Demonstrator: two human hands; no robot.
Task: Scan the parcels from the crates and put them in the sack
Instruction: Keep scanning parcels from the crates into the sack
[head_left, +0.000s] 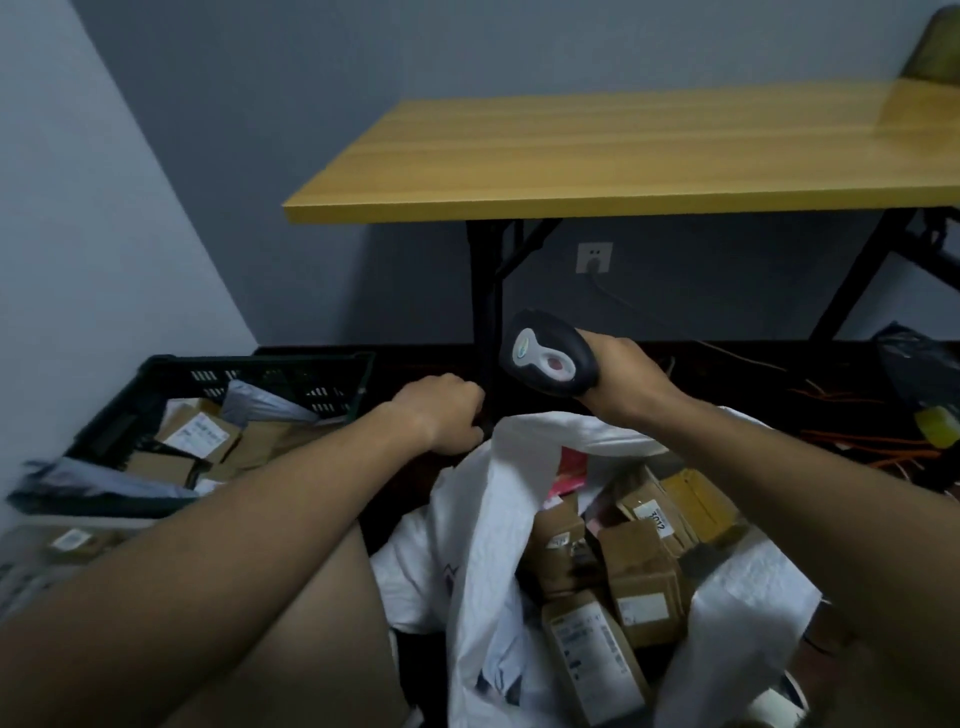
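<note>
Head view | left hand (441, 410) mid-frame, grip curled at rim of white sack (498, 519), contact unclear | right hand (621, 379) grip closed round black scanner (545, 358) | parcels (639, 582) in sack, lower centre | crate (156, 395) with parcels at left | table (623, 156) above

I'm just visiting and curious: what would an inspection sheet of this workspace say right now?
Surface: dark floor; wooden table behind.
Job's things: dark crate at left holds parcels; white sack holds brown parcels; scanner held up.
Clutter: yellow tape roll, dark bag at right.
Grippers: left hand curled at sack's edge, grip unclear; right hand grips scanner.
Cables: orange cords on floor; one lead in wall socket.
Surroundings: grey walls.
</note>
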